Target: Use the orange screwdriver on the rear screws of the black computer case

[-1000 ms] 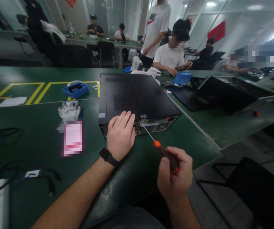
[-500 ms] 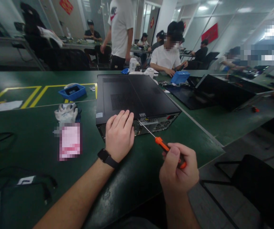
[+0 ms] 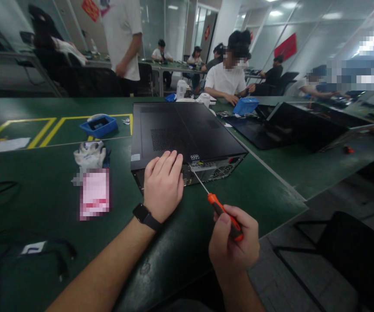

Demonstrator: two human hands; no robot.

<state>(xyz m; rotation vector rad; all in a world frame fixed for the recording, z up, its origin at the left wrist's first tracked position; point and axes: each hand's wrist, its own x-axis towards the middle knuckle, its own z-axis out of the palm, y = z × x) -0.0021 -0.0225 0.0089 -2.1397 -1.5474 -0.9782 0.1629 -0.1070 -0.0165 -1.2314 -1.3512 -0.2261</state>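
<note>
- Our right hand (image 3: 234,240) has its fingers clamped around the handle of the screwdriver (image 3: 213,199), with the thumb laid along it, a hold that seems suited to turning and aiming at once.
- Our left hand (image 3: 163,186) grips no tool: its fingers stretch out nearly side by side over the near edge of the computer case (image 3: 190,128), we judge to steady it.
- The shaft slants up to the case's rear edge, just beside our left hand; what the tip meets is too small to tell.
- The case lies flat on the green surface (image 3: 271,190), its rear panel (image 3: 227,170) facing us, which puts that edge within easy reach of both hands.
- To our left, the gloves (image 3: 90,154) and a blurred pink packet (image 3: 95,194) lie apart from the case, perhaps to leave our arms room.
- A blue tray (image 3: 107,128) sits beyond them, presumably for small parts.
</note>
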